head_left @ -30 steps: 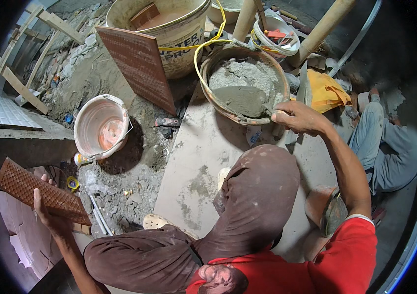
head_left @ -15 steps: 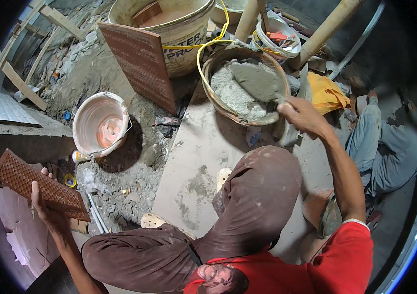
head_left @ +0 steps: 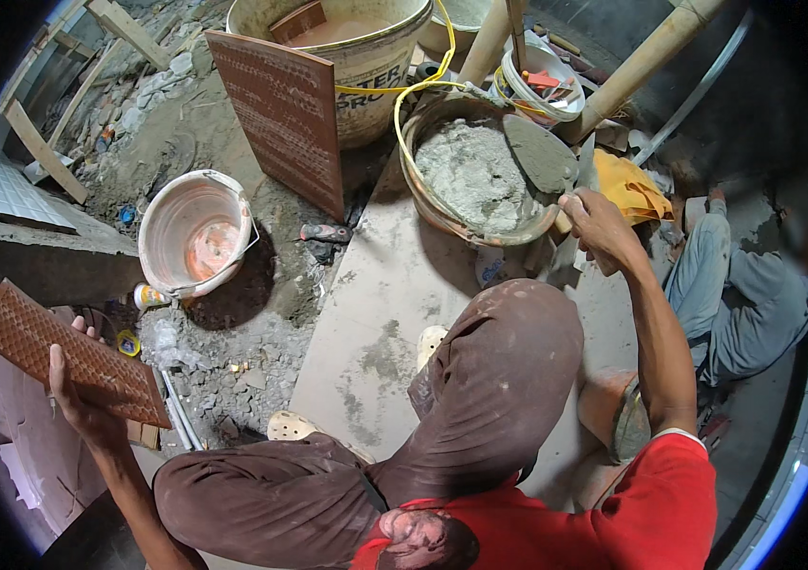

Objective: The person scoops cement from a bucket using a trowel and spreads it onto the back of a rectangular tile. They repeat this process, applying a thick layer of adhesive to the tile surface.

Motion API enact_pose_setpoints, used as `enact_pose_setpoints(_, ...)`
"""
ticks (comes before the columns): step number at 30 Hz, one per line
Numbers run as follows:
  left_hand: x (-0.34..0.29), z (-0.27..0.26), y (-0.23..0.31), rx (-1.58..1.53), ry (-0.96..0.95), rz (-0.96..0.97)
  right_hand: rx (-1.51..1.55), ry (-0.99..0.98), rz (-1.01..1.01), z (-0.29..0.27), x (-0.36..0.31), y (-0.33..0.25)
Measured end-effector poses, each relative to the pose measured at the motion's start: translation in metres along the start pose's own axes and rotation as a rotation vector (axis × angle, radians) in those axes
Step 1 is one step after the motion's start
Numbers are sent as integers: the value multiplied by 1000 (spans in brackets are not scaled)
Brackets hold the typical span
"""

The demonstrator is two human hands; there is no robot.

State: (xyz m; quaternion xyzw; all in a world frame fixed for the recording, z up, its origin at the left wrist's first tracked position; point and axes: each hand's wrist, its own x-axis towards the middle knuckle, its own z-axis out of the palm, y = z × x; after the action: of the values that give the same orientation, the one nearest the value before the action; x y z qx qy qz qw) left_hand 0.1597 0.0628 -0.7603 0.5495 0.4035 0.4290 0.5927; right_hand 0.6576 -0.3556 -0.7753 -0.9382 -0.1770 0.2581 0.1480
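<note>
My left hand (head_left: pixel 90 407) grips a narrow brown tile (head_left: pixel 67 356) at the lower left, its ridged, grid-patterned face turned up. The thumb lies over that face and other fingertips show past the far edge. My right hand (head_left: pixel 602 230) is closed round the handle of a trowel (head_left: pixel 539 152). Grey mortar coats the visible blade, which lies at the right side of a round mortar bucket (head_left: pixel 466 231). Paler, lumpy mortar (head_left: pixel 466 176) fills much of this bucket. A yellow cable (head_left: pixel 396 123) passes over its left rim.
A large bucket (head_left: pixel 380 71) of murky water stands behind, with a big brown tile (head_left: pixel 276 119) leaning on it. Left lies a tilted white bucket (head_left: pixel 152 242); a dark-handled tool (head_left: pixel 325 234) is nearby. Bamboo poles (head_left: pixel 646 66) slant at the back. Another person (head_left: pixel 741 294) sits at the right.
The trowel blade has shifted right across the mortar to the bucket's right rim, baring more pale mortar. My left hand and its tile have moved slightly left.
</note>
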Motion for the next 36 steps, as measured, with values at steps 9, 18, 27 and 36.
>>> enact_pose_setpoints(9,-2,15,-2,14,-17,-34,-806,457,-292,6,21,12)
enact_pose_setpoints(18,-4,14,6,-38,-5,-34,-1077,396,-359,-39,-37,40)
enact_pose_setpoints(27,0,17,1,-92,-36,-70,-1035,400,-357,-31,-10,34)
enact_pose_setpoints(36,0,0,0,-29,-51,16,-1016,287,-326,-59,-72,28)
